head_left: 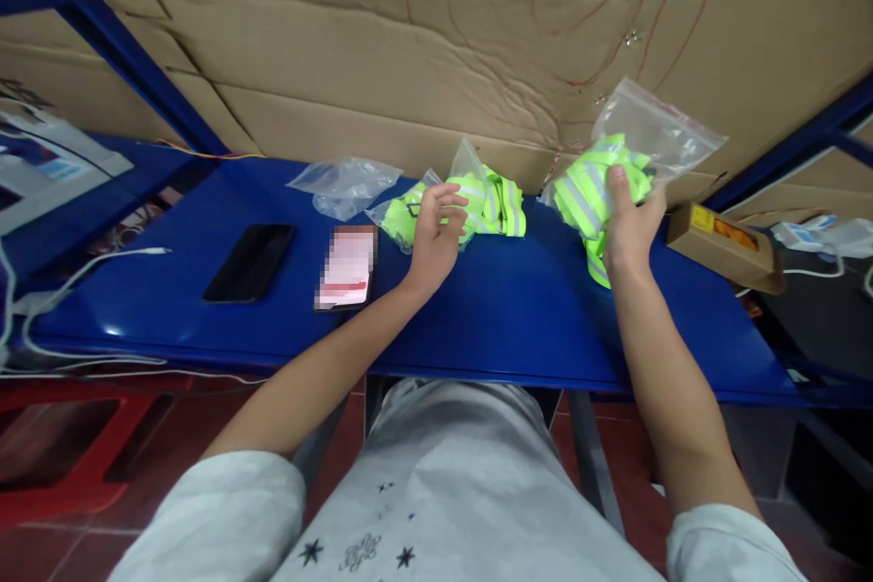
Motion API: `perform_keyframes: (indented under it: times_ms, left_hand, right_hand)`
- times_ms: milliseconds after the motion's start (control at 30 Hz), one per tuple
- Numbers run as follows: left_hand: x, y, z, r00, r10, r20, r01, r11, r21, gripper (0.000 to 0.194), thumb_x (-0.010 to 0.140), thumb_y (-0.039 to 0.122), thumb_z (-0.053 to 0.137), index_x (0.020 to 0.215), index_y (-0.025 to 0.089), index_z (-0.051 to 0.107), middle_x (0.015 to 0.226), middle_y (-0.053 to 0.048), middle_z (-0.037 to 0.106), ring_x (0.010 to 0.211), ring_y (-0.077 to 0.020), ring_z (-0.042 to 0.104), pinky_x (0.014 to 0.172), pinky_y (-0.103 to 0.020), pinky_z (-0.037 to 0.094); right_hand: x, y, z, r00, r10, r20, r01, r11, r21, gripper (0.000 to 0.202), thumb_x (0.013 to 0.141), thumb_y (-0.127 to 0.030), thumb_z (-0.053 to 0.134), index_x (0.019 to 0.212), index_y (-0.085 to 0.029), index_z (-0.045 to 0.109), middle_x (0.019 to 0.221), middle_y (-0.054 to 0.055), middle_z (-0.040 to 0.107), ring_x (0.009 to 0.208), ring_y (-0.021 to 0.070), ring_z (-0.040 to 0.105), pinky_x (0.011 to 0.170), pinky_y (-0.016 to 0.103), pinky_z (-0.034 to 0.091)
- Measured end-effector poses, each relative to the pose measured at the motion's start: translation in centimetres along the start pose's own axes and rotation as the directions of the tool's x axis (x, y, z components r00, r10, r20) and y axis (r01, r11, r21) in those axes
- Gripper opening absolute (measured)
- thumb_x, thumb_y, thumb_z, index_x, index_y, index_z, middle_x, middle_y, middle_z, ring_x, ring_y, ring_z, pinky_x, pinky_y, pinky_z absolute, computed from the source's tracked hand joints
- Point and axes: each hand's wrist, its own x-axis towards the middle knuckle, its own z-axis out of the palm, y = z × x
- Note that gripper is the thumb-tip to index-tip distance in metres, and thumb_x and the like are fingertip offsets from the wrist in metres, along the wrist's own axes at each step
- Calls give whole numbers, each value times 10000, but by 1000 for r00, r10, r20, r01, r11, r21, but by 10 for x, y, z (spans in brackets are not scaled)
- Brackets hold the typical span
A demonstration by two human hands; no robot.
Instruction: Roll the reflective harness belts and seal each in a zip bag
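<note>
My right hand (636, 223) grips a bundle of neon-yellow reflective straps (585, 193) with grey stripes, raised at the right of the table. A clear zip bag (658, 132) goes with the bundle, its top edge sticking up past my fingers; one strap end hangs below toward the tabletop. Fingers apart and slightly curled, my left hand (436, 232) hovers in front of more neon-yellow reflective straps (501, 205). Those straps lie partly in clear plastic at the back of the table. Whether my left fingertips touch them I cannot tell.
On the blue table (477, 318) lie a dark phone (251, 262), a phone with a lit screen (347, 268) and crumpled clear bags (347, 182). An open cardboard box (723, 247) sits at the right. White cables (88, 273) run along the left. Behind stands a cardboard wall (341, 45).
</note>
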Motion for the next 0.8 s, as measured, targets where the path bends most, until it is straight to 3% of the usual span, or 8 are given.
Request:
perform_keyframes:
  times_ms: [133,233,333,433,533,633,733,800]
  left_hand:
    - [1,11,-5,988,156,5,-153,957,246,246,947,347,589,1177,260,600,1287,-100,624,1122,-227,612,900,-324,519]
    - [4,31,-8,944,280,175,-330,779,534,206,962,265,544,1133,242,657,1282,-116,634,1238,-278,584,1082,-425,460]
    - [9,51,-6,934,191,301,-356,546,758,358,949,256,593,1300,209,647,1402,-164,604,1335,-368,548,1140,-544,405]
    - [17,58,-3,961,47,274,-268,419,867,604,917,272,682,1493,159,540,1547,-242,499,1428,-470,476,1161,-636,367]
    - [26,57,-11,943,-98,318,-222,525,822,684,915,290,704,1550,168,482,1597,-250,466,1504,-494,407,1213,-697,292]
    - [34,59,-24,914,-175,365,-53,843,535,650,937,362,683,1534,222,467,1539,-196,553,1445,-406,515,1195,-613,404]
    - [42,68,-35,930,-249,272,222,967,126,719,850,397,793,1470,281,448,1345,-118,675,1203,-312,684,999,-482,589]
    - [52,75,-45,963,-223,150,230,973,-30,768,741,306,883,1392,291,476,1233,-70,703,1040,-261,722,861,-402,627]
  right_hand:
    - [28,15,8,996,85,5,-84,994,-65,685,743,-619,830,1236,-206,595,1236,122,695,1172,298,679,1091,534,508]
    - [37,16,24,976,189,110,-183,981,-65,665,697,-586,871,1172,-206,602,1184,105,706,1098,275,682,1061,511,518]
    - [41,2,40,961,184,206,-197,979,44,611,729,-594,858,1134,-226,585,1148,91,711,1055,255,680,1006,462,548]
    - [41,-20,55,958,124,257,-154,983,101,576,750,-581,856,1127,-230,599,1134,86,710,1054,260,678,1000,467,554]
    - [40,-40,69,930,89,357,-148,979,143,547,735,-521,892,1116,-222,640,1134,81,719,1057,262,685,1020,482,557]
    - [40,-60,88,858,63,511,-234,931,279,552,719,-490,922,1133,-231,666,1160,69,743,1085,258,702,1006,456,588]
    - [39,-79,113,659,69,749,-469,816,338,570,796,-606,841,1197,-232,683,1155,80,769,1098,263,726,963,441,625]
    - [34,-86,127,573,68,817,-536,785,310,611,860,-706,729,1242,-233,679,1219,93,760,1150,269,722,977,450,627]
